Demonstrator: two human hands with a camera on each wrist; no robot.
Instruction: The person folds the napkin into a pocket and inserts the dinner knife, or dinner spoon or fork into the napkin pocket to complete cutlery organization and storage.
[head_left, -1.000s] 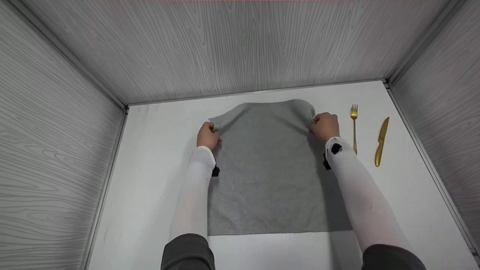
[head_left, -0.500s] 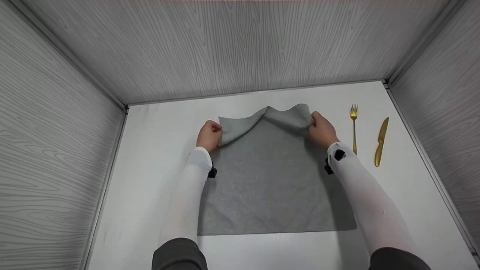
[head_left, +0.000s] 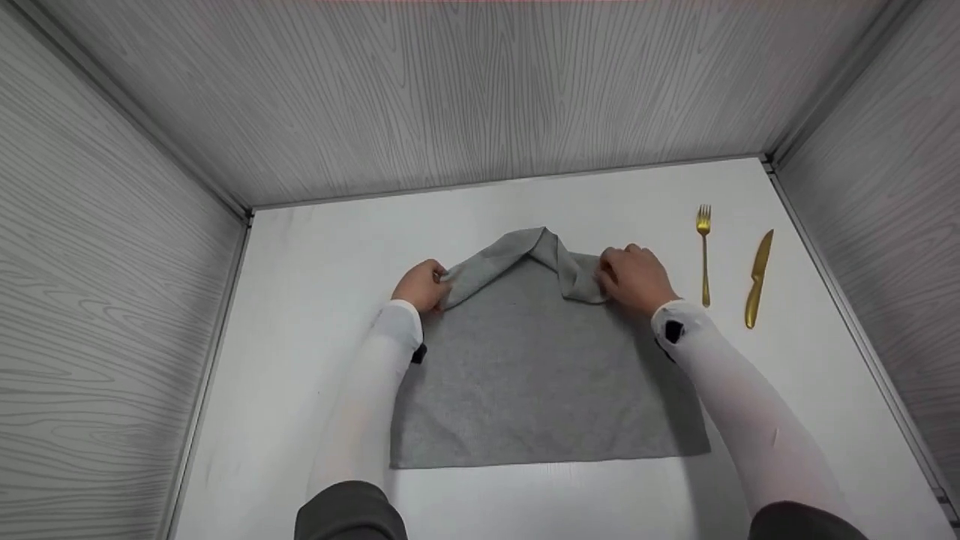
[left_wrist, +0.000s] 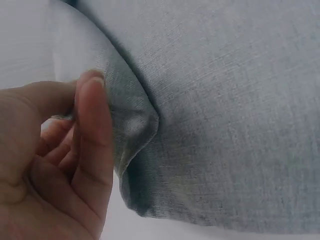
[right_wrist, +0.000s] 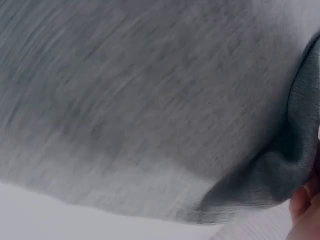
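A grey cloth (head_left: 540,375) lies spread on the white table, its far edge lifted and turned back toward the person. The turned-back strip rises to a crumpled peak midway along. My left hand (head_left: 422,287) pinches the far left end of the cloth between thumb and fingers. In the left wrist view, the folded flap (left_wrist: 127,105) hangs beside the fingertips. At the far right end, my right hand (head_left: 636,279) grips the cloth with bent fingers. Only some of its fingers (right_wrist: 300,202) show at the right edge of the right wrist view, by the folded corner.
To the right of the cloth lie a gold fork (head_left: 705,247) and a gold knife (head_left: 759,281), the fork nearer my right hand. Grey wood-grain panels (head_left: 480,97) enclose the white table (head_left: 315,262) at the back and both sides.
Both hands have come nearer the person with the cloth's far edge, which has gone from raised and nearly flat to folded over. The right hand has also moved a little left.
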